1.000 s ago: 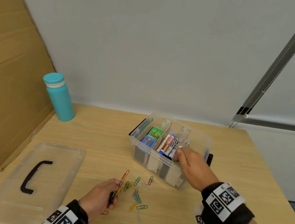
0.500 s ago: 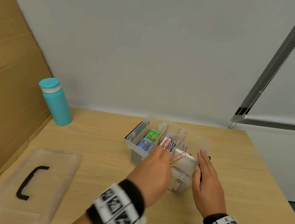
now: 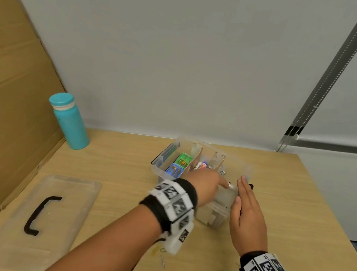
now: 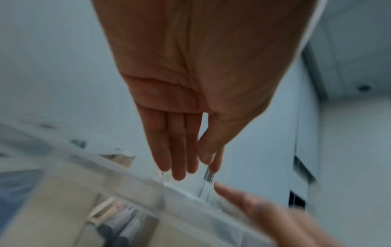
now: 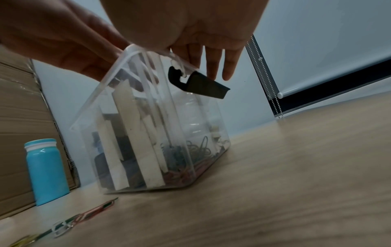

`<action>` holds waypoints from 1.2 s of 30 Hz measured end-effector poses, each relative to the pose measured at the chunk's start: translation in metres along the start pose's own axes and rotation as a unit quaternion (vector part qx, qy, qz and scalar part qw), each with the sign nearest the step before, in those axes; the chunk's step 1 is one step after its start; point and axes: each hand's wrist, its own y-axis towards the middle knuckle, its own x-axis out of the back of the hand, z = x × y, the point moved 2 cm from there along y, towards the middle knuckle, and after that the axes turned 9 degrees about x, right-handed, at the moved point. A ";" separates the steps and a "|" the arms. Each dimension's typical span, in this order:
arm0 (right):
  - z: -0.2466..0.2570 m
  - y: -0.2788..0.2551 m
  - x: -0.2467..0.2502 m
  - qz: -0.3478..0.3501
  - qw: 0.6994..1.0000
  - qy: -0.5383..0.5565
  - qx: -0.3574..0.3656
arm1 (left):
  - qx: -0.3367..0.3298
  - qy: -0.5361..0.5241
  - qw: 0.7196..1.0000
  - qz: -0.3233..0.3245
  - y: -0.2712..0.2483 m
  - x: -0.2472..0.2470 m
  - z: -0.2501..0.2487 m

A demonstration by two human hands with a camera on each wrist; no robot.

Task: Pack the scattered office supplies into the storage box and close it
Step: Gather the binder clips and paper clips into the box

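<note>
The clear storage box (image 3: 233,163) stands open mid-table, with small packs and markers (image 3: 202,165) in its compartments. My left hand (image 3: 212,182) reaches over its near right compartment, fingers (image 4: 178,160) straight and pointing down at the rim; a silvery streak shows just under the thumb tip. My right hand (image 3: 244,197) lies flat against the box's right end, straight fingers (image 5: 211,63) by the black latch (image 5: 198,85). Paper clips (image 5: 190,160) lie on the floor of that compartment. The clear lid (image 3: 73,189) with a black handle lies flat at the left.
A few loose paper clips (image 3: 161,257) remain on the table under my left wrist, also seen as clips (image 5: 84,215) in front of the box. A teal bottle (image 3: 69,120) stands at the back left beside a cardboard sheet (image 3: 7,88). A wall runs behind the table.
My left hand went from the clips on the table to above the box; the coloured clips at its fingers half a second ago no longer show. My right hand left the box interior for its right end.
</note>
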 end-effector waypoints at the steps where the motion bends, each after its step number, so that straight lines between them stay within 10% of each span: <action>1: 0.000 0.000 0.000 0.001 1.000 -0.001 0.002 | -0.021 -0.056 0.997 -0.038 -0.010 0.002 0.013; 8: 0.013 -0.001 0.006 -0.010 0.999 -0.042 -0.003 | 0.045 -0.245 0.955 -0.161 -0.087 -0.012 0.125; 12: 0.062 -0.015 0.003 -0.021 0.987 -0.045 0.154 | 0.165 -0.174 0.967 -0.080 -0.117 -0.059 0.176; 15: 0.085 -0.031 -0.022 0.137 0.970 -0.024 0.199 | 0.191 -0.170 0.967 0.003 -0.127 -0.090 0.186; 21: 0.084 -0.058 -0.073 0.447 0.893 -0.034 0.044 | 0.183 -0.112 0.977 0.012 -0.128 -0.116 0.187; 36: 0.101 -0.054 -0.084 0.417 0.907 -0.051 0.014 | 0.147 -0.169 0.974 -0.031 -0.114 -0.121 0.182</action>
